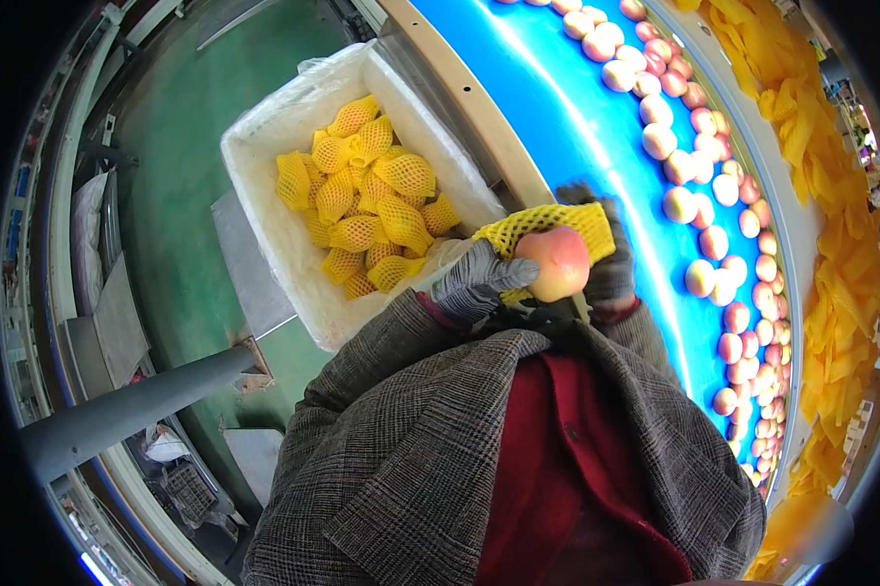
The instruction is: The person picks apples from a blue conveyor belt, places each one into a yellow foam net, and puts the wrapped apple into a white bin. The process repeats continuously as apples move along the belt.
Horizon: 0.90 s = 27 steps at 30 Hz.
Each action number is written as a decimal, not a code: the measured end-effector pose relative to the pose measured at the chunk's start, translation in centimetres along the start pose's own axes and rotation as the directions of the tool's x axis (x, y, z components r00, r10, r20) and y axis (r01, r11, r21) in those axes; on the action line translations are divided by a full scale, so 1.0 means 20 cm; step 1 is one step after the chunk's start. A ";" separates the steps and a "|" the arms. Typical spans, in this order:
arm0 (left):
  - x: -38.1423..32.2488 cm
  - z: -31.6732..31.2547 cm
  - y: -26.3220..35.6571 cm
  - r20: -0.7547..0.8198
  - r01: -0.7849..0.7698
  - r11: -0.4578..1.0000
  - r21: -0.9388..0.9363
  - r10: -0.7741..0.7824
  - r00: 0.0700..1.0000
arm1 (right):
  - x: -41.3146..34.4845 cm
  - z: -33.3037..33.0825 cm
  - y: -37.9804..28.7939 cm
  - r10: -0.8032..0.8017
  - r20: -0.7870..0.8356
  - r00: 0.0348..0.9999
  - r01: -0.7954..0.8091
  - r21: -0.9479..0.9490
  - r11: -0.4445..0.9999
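My left hand (476, 284), in a grey striped knit glove, grips a red-and-yellow apple (555, 262), with the thumb pressed on its near side. Around and behind the apple lies a yellow foam net sleeve (542, 220); the fruit's front is bare. My right hand (609, 256), also gloved in grey, is blurred beside the apple at the conveyor's edge. The right end of the sleeve overlaps it, and its grip is hidden. Left of my hands stands a white crate (253, 157) with a clear plastic liner, holding several apples in yellow foam nets (359, 234).
A blue conveyor belt (549, 124) with many loose apples (680, 205) curves along my right. Beyond its rail lie heaped yellow foam nets (842, 271). A tan metal edge (476, 95) separates crate and belt. At lower left, a grey pipe (139, 403) crosses above the green floor (183, 183).
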<state>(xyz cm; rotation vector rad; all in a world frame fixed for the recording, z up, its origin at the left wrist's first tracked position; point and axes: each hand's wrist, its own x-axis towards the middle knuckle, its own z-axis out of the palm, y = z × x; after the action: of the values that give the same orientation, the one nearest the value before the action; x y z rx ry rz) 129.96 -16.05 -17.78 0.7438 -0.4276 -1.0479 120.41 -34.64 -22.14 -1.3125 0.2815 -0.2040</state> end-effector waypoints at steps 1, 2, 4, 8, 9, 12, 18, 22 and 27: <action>-0.02 -0.02 -0.01 0.005 0.033 0.997 0.071 -0.034 0.999 | 0.01 -0.04 0.08 0.133 0.234 0.963 0.019 -0.552 0.834; -0.02 -0.06 -0.01 0.046 0.054 0.986 0.156 -0.062 0.997 | 0.00 -0.03 0.19 0.196 0.259 0.946 -0.046 -0.490 0.870; -0.04 -0.12 -0.03 0.059 0.055 0.946 0.321 -0.078 0.995 | -0.01 -0.01 0.39 0.343 0.268 0.900 -0.316 -0.137 0.939; -0.06 -0.23 -0.05 0.134 0.078 0.974 0.214 -0.109 0.985 | -0.01 0.04 0.56 0.251 0.205 0.946 -0.324 0.599 0.733; -0.07 -0.24 -0.06 0.094 0.027 0.976 0.214 -0.048 0.994 | 0.00 0.08 0.53 0.229 0.182 0.956 -0.292 0.626 0.723; -0.08 -0.26 -0.09 -0.066 0.024 0.994 0.107 -0.017 0.998 | 0.07 -0.01 0.20 -0.097 0.246 0.964 0.007 0.344 0.939; -0.02 -0.34 -0.12 -0.348 0.016 0.877 0.481 0.174 0.921 | 0.02 0.25 -0.22 -0.304 0.341 0.889 0.451 -0.551 0.702; -0.02 -0.34 -0.11 -0.377 -0.192 0.981 0.010 0.182 0.908 | -0.06 0.33 -0.16 0.130 0.408 0.904 0.101 -0.499 0.861; -0.20 -0.43 -0.12 -0.222 -0.094 0.634 0.768 0.401 0.889 | -0.07 0.19 -0.08 0.094 -0.003 0.996 -0.094 -0.076 0.993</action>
<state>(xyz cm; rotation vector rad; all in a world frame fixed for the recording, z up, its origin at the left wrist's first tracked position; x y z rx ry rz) 132.19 -10.19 -25.32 1.5500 -0.6149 -0.3947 120.37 -31.24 -19.58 -1.3711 0.3524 -0.1144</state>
